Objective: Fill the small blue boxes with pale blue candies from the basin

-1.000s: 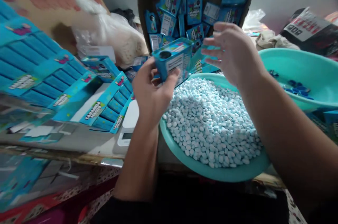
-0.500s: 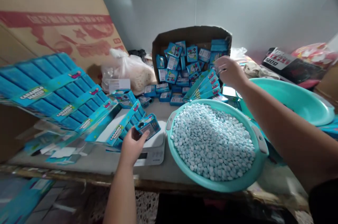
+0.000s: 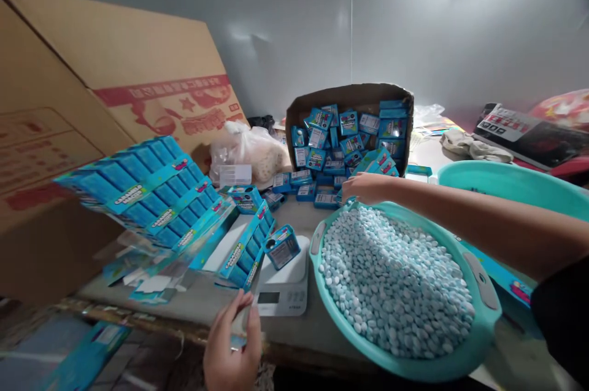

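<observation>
My left hand (image 3: pixel 232 345) is near the table's front edge, thumb and fingers apart, below a white kitchen scale (image 3: pixel 294 299). A small blue candy box (image 3: pixel 282 247) with a hole in its top rests on the scale's platform, clear of my hand. My right hand (image 3: pixel 365 188) reaches past the far rim of a turquoise bowl (image 3: pixel 331 302) of pale blue candies (image 3: pixel 396 283). Its fingertips are by the loose blue boxes (image 3: pixel 326 197), and whether they grip one is hidden. A display tray (image 3: pixel 246 250) with a row of blue boxes stands left of the scale.
A cardboard box (image 3: pixel 294 105) full of blue boxes lies behind the bowl. Stacked filled trays (image 3: pixel 156 194) lean on the left before a big carton (image 3: pixel 151 59). A second turquoise basin (image 3: pixel 519 179) is at right, and a plastic bag (image 3: pixel 248 145) stands behind the trays.
My left hand has let go of the small box, now on the scale, and drawn back toward me. My right hand has come left and down to the loose boxes. The view has tilted upward.
</observation>
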The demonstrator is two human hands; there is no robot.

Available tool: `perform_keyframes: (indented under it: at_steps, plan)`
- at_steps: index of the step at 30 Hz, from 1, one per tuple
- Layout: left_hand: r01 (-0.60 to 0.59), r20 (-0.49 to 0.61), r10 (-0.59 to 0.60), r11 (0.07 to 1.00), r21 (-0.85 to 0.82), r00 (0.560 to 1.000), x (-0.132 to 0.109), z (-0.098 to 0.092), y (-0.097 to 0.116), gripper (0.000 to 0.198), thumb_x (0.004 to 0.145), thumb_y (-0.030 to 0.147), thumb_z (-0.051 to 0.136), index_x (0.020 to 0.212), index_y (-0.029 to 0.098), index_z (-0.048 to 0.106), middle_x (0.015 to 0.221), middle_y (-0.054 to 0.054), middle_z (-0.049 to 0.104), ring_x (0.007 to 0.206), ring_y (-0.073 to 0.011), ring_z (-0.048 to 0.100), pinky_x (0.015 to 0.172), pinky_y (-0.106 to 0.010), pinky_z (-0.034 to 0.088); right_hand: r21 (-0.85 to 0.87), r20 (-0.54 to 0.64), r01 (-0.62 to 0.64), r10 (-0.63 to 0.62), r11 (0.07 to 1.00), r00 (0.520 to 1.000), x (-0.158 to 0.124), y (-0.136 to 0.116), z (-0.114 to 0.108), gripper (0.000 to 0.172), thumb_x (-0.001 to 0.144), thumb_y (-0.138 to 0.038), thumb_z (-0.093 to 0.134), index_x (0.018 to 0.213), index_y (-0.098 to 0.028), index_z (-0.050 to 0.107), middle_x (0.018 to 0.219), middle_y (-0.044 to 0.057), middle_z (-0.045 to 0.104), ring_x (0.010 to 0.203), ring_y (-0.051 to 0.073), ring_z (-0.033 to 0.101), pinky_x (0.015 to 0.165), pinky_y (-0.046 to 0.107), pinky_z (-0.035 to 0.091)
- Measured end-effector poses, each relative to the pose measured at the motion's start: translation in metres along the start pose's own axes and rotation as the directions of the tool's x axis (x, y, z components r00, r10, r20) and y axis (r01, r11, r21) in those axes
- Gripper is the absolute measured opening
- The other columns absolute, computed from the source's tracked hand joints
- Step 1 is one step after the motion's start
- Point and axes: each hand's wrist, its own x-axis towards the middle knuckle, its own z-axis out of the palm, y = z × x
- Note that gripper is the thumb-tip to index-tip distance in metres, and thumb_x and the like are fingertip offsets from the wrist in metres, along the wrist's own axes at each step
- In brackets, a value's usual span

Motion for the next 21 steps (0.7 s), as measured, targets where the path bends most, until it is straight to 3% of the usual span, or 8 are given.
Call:
perform_keyframes:
  at_steps: [3, 8, 13, 17, 21]
  plan:
    - [-0.125, 0.046, 0.122, 0.988, 0.086, 0.992, -0.012, -0.005, -0.003, 0.023, 0.095, 0.023, 0.064, 0.117, 0.018, 0.067, 0.102, -0.007, 0.075, 0.092, -0.0178, 0.073, 0.085, -0.027, 0.058, -0.018, -0.03, 0.015, -0.015, 1.0, 0.999, -0.003, -0.003, 0.001, 0.045, 0.086, 0.003, 0.055, 0.119, -0.021, 0.075, 0.118, 0.01, 0.073, 0.113, 0.022, 0.064, 0.086, 0.032, 0.041]
    - [-0.106, 0.122, 0.094, 0.99, 0.097, 0.988, -0.024, -0.01, -0.007, 0.026, 0.095, 0.02, 0.061, 0.119, 0.028, 0.064, 0.105, -0.005, 0.074, 0.092, -0.0226, 0.074, 0.081, -0.036, 0.062, -0.05, -0.156, 0.031, -0.039, 0.998, 0.987, -0.011, -0.014, 0.0, 0.04, 0.089, 0.006, 0.049, 0.098, -0.02, 0.078, 0.101, 0.005, 0.073, 0.093, 0.016, 0.061, 0.078, 0.028, 0.038]
    - [-0.175, 0.167, 0.159, 0.981, 0.083, 0.973, -0.022, -0.012, -0.013, 0.03, 0.093, 0.019, 0.063, 0.122, 0.028, 0.064, 0.107, -0.005, 0.074, 0.093, -0.0227, 0.075, 0.082, -0.034, 0.063, -0.047, -0.178, 0.054, -0.062, 0.997, 0.982, -0.009, -0.014, 0.0, 0.033, 0.086, 0.006, 0.054, 0.08, -0.018, 0.075, 0.086, 0.001, 0.068, 0.078, 0.013, 0.053, 0.069, 0.028, 0.032]
    - [-0.227, 0.154, 0.209, 0.968, 0.107, 0.966, -0.019, -0.012, -0.011, 0.024, 0.095, 0.02, 0.063, 0.119, 0.024, 0.064, 0.103, -0.006, 0.074, 0.09, -0.021, 0.075, 0.08, -0.032, 0.062, -0.043, -0.173, 0.049, -0.055, 0.998, 0.983, -0.005, -0.014, 0.002, 0.037, 0.084, 0.01, 0.051, 0.081, -0.018, 0.075, 0.084, 0.001, 0.066, 0.075, 0.012, 0.051, 0.069, 0.027, 0.032]
    - [-0.265, 0.153, 0.247, 0.958, 0.111, 0.957, -0.02, -0.01, -0.007, 0.019, 0.096, 0.021, 0.063, 0.115, 0.022, 0.065, 0.103, -0.007, 0.074, 0.09, -0.0207, 0.074, 0.082, -0.031, 0.061, -0.026, -0.14, 0.015, -0.019, 1.0, 0.99, -0.008, -0.021, 0.001, 0.035, 0.084, 0.01, 0.051, 0.081, -0.015, 0.075, 0.09, 0.004, 0.069, 0.083, 0.015, 0.057, 0.074, 0.029, 0.036]
